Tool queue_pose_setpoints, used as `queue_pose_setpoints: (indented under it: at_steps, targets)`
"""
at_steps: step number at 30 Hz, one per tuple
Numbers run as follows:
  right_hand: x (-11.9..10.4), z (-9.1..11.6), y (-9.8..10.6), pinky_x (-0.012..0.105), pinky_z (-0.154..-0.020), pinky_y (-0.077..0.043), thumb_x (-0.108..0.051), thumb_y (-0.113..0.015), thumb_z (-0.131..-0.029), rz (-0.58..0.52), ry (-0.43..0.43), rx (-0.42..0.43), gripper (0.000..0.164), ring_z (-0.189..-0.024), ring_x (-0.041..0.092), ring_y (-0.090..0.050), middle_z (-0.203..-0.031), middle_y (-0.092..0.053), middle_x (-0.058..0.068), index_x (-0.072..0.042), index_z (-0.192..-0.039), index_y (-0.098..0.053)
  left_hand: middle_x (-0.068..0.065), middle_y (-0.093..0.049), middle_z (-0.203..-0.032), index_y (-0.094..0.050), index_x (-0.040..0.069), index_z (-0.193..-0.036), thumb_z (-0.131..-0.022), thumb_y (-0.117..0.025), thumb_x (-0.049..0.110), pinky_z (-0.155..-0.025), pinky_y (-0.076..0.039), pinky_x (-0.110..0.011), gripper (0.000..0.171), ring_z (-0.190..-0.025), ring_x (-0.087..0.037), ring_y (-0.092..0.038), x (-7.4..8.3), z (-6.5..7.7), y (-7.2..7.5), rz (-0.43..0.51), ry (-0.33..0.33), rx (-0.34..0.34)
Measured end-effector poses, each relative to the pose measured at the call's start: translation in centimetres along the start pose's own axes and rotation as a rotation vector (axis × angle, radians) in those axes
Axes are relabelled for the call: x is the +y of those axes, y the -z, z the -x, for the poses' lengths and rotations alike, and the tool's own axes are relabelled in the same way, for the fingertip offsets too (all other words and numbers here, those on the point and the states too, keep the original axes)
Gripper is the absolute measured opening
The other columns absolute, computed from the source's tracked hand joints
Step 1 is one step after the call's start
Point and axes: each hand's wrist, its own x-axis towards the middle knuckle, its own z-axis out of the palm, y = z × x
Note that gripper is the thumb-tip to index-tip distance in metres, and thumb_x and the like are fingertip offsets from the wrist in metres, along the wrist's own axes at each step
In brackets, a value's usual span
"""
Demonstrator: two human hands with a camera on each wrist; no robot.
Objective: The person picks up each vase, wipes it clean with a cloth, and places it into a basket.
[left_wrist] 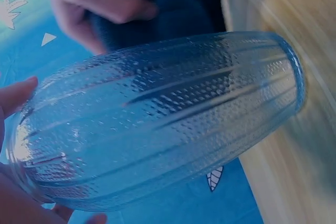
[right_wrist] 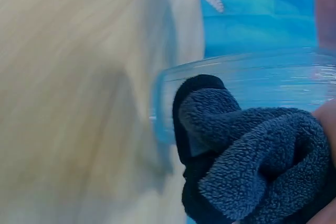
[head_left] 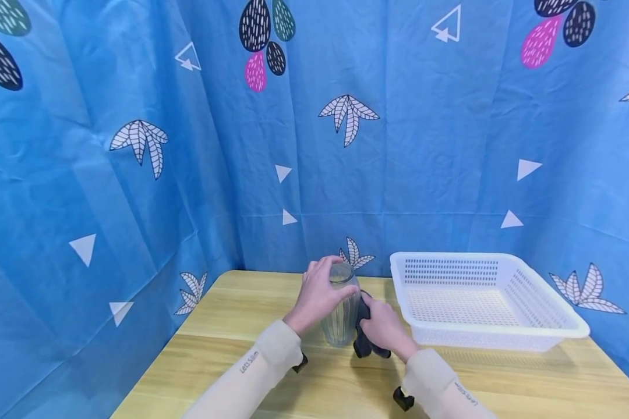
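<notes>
The fingers of your left hand are spread apart and curved round the upper end of a clear ribbed glass vase, with the thumb on the near side and the others reaching over the far side by the rim. The fingers of your right hand are closed on a dark grey, fluffy cloth with black edging; it is bunched in your grip, and its ends hang down below your hand. The cloth lies along the right side of the vase, though you cannot tell from these views whether the two touch. The vase is roughly upright between your hands, its narrower end down, over the middle of the wooden tabletop; whether its base rests there is not clear. To the right of your right hand, near the back of the tabletop, sits a white plastic basket with slotted walls. Pale sleeves cover your forearms, and behind everything hangs a blue patterned curtain
</notes>
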Motion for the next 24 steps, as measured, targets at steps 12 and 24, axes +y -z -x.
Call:
queue_pose_setpoints:
  at_steps: [12,24]
  targets:
    - [-3.4,-0.3,4.5,0.035,-0.066,-0.045,-0.007,-0.059,-0.079,0.011,0.164,0.270,0.071,-0.086,0.025,-0.058,-0.119,-0.058,0.017,-0.020,-0.144,-0.033,0.005,-0.040,-0.129,-0.048,0.026,-0.128,-0.074,-0.074,0.037,-0.093,-0.038,-0.042,0.061,-0.118,-0.017,-0.034,-0.7,-0.8,0.0,0.162,-0.040,-0.092]
    - [-0.2,-1.2,0.1,0.037,-0.061,-0.048,-0.008,-0.058,-0.079,0.117,-0.009,0.040,0.064,-0.076,0.024,-0.061,-0.111,-0.062,0.021,-0.011,-0.141,-0.039,0.009,-0.041,-0.128,-0.047,0.029,-0.125,-0.073,-0.074,0.035,-0.095,-0.037,-0.040,0.060,-0.119,-0.013,-0.034,-1.0,-0.8,-0.2,0.184,-0.055,-0.085]
